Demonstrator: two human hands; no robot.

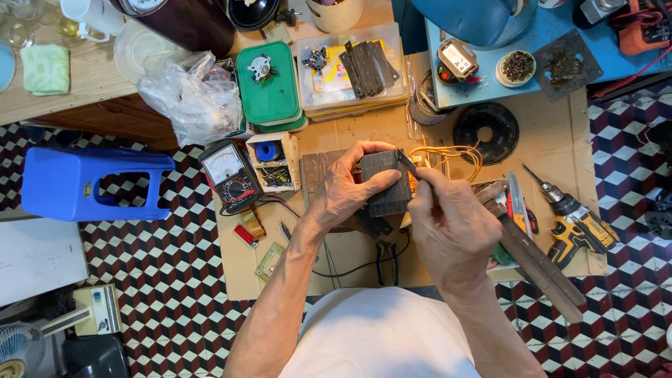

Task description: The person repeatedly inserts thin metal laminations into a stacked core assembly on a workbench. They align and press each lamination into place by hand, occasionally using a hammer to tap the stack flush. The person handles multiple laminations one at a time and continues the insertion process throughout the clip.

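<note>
2 hands: left hand (344, 187), right hand (448, 227). 1 dark laminated block (386, 183) under left fingers (378, 185); 1 thin tool (409, 164) btwn right fingertips. 1 bundle orange wires (451, 155) just past the fingers. 1 analog meter (229, 173) and 1 blue stool (84, 183) left of left fingers. 1 yellow-black drill (577, 224) right of right fingers. 2 lidded boxes beyond: green box (267, 87), clear box (353, 66).

My left fingers (381, 183) cover the laminated core's (386, 187) near face; its orange wire (455, 152) ends vanish behind my right hand (451, 231).
</note>
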